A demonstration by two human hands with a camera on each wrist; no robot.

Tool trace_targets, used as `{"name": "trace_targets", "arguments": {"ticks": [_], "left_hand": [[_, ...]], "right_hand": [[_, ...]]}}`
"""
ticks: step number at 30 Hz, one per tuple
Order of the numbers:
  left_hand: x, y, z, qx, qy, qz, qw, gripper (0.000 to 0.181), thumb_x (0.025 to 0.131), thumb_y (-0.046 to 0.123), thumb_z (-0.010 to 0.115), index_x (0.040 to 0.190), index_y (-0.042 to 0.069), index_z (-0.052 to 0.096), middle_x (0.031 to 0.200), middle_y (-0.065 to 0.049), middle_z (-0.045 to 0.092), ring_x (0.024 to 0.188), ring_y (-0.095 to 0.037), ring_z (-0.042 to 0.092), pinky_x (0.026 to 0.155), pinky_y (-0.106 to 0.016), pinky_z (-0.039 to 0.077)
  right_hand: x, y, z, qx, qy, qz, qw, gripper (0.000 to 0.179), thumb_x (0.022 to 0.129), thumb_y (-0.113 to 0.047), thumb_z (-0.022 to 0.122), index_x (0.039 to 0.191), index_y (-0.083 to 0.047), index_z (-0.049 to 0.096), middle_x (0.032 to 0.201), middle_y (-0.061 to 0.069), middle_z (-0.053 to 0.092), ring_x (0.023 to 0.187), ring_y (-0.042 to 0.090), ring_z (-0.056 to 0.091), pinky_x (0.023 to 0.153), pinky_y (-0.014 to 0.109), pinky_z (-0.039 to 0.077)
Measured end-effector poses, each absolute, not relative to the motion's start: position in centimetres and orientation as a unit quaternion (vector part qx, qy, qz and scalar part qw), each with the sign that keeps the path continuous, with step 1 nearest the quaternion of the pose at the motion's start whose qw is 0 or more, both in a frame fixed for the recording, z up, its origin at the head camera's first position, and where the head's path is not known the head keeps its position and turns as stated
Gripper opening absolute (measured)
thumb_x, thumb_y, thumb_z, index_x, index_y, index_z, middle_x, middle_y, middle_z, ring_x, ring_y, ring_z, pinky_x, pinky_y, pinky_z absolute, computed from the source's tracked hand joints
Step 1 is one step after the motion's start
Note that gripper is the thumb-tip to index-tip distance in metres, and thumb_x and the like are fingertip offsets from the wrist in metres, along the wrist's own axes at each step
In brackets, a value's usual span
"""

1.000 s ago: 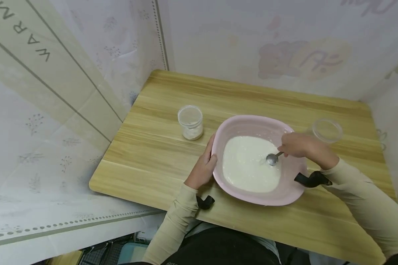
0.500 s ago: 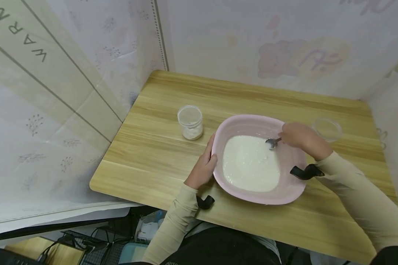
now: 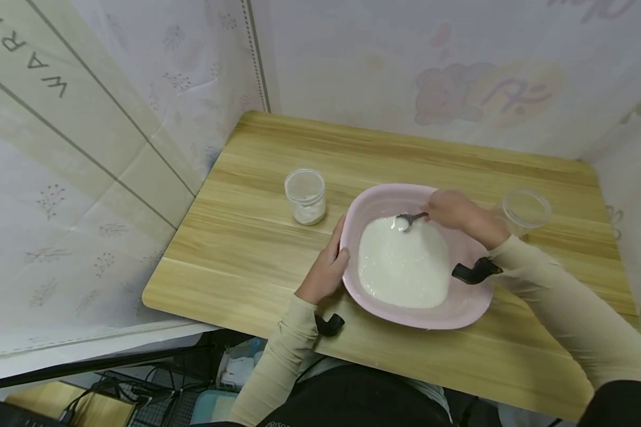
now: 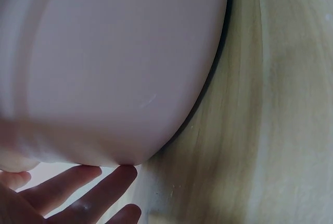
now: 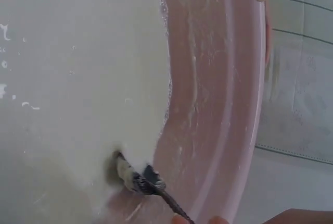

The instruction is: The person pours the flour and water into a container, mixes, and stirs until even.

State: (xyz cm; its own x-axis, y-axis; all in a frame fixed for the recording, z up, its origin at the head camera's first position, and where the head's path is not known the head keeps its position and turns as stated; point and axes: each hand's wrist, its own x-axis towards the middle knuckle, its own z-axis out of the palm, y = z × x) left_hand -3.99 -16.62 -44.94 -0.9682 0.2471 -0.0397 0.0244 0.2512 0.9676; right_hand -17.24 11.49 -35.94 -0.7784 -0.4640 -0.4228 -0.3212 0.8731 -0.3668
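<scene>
Pink basin (image 3: pixel 467 305): on the wooden table (image 3: pixel 235 255), right of its middle, upright.
White liquid (image 3: pixel 403 270): pooled across the basin floor; small bubbles along its edge.
Metal spoon (image 3: pixel 408 220): at the far part of the basin, its bowl dipped partly into the liquid, handle slanting up to the right.
Right hand (image 3: pixel 456 213): pinches the spoon handle, above the basin's far right side.
Left hand (image 3: pixel 326 273): holds the basin's left side, thumb at the rim, fingertips against the outer wall.
Clear jar (image 3: pixel 305 207): left of the basin, upright, white contents low inside.
Clear round container (image 3: pixel 527 210): far right of the basin, beyond the right forearm.
Printed wall covering (image 3: pixel 342 71): behind the table and to both sides.
</scene>
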Motion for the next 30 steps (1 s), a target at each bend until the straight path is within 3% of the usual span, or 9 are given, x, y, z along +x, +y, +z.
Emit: {"name": "trace_targets", "arguments": {"ticks": [5, 10, 15, 18, 23, 26, 30], "left_hand": [[-4.0, -16.5, -44.9, 0.099, 0.784, 0.607, 0.087, 0.072, 0.106, 0.019, 0.036, 0.168, 0.041, 0.008, 0.175, 0.006, 0.02, 0.14, -0.029, 0.052, 0.116, -0.052, 0.045], [-4.0, -16.5, -44.9, 0.101, 0.781, 0.61, 0.085, 0.071, 0.107, 0.017, 0.037, 0.168, 0.04, 0.008, 0.174, 0.005, 0.02, 0.14, -0.029, 0.052, 0.116, -0.052, 0.044], [-4.0, -16.6, -44.9, 0.098, 0.782, 0.609, 0.089, 0.07, 0.108, 0.015, 0.036, 0.169, 0.035, 0.009, 0.174, 0.001, 0.022, 0.137, -0.033, 0.054, 0.114, -0.053, 0.045], [-3.9, -16.6, -44.9, 0.094, 0.782, 0.609, 0.092, 0.07, 0.107, 0.018, 0.035, 0.167, 0.041, 0.007, 0.174, 0.002, 0.022, 0.134, -0.032, 0.056, 0.112, -0.052, 0.048], [-3.9, -16.7, -45.1, 0.087, 0.78, 0.613, 0.088, 0.07, 0.106, 0.023, 0.035, 0.165, 0.049, 0.008, 0.173, 0.006, 0.024, 0.13, -0.029, 0.059, 0.11, -0.05, 0.049], [-3.9, -16.7, -45.1, 0.086, 0.781, 0.612, 0.088, 0.07, 0.106, 0.023, 0.035, 0.165, 0.049, 0.008, 0.173, 0.007, 0.024, 0.13, -0.029, 0.059, 0.11, -0.05, 0.049], [-3.8, -16.5, -45.1, 0.09, 0.778, 0.615, 0.09, 0.071, 0.106, 0.021, 0.036, 0.166, 0.045, 0.008, 0.174, 0.006, 0.02, 0.136, -0.029, 0.055, 0.114, -0.05, 0.047]], "right_hand": [[-16.5, 9.6, -37.1, -0.26, 0.922, -0.181, 0.223, 0.04, 0.11, -0.014, 0.044, 0.095, 0.003, 0.077, 0.089, 0.015, 0.077, 0.056, 0.013, 0.036, 0.065, 0.031, 0.036], [-15.3, 8.2, -37.4, -0.339, 0.907, -0.171, 0.181, 0.035, 0.108, -0.011, 0.049, 0.094, 0.002, 0.079, 0.091, 0.015, 0.079, 0.055, 0.009, 0.039, 0.062, 0.027, 0.034], [-13.8, 7.4, -37.3, -0.329, 0.899, -0.171, 0.235, 0.032, 0.108, -0.018, 0.053, 0.095, -0.005, 0.079, 0.094, 0.01, 0.078, 0.07, 0.013, 0.055, 0.071, 0.033, 0.045], [-12.7, 7.1, -37.0, -0.32, 0.898, -0.141, 0.269, 0.03, 0.107, -0.025, 0.055, 0.094, -0.012, 0.079, 0.097, 0.005, 0.078, 0.076, 0.015, 0.058, 0.072, 0.034, 0.047], [-11.9, 6.7, -36.8, -0.298, 0.902, -0.133, 0.284, 0.031, 0.107, -0.029, 0.055, 0.093, -0.013, 0.079, 0.095, 0.004, 0.078, 0.07, 0.014, 0.055, 0.068, 0.031, 0.044], [-12.4, 6.9, -37.3, -0.309, 0.913, -0.137, 0.23, 0.033, 0.107, -0.025, 0.056, 0.093, -0.007, 0.08, 0.09, 0.007, 0.079, 0.061, 0.012, 0.051, 0.062, 0.028, 0.042], [-13.4, 7.9, -38.0, -0.36, 0.925, -0.088, 0.089, 0.032, 0.105, -0.016, 0.059, 0.084, -0.003, 0.079, 0.071, 0.007, 0.074, 0.052, 0.007, 0.041, 0.061, 0.026, 0.043]]}}
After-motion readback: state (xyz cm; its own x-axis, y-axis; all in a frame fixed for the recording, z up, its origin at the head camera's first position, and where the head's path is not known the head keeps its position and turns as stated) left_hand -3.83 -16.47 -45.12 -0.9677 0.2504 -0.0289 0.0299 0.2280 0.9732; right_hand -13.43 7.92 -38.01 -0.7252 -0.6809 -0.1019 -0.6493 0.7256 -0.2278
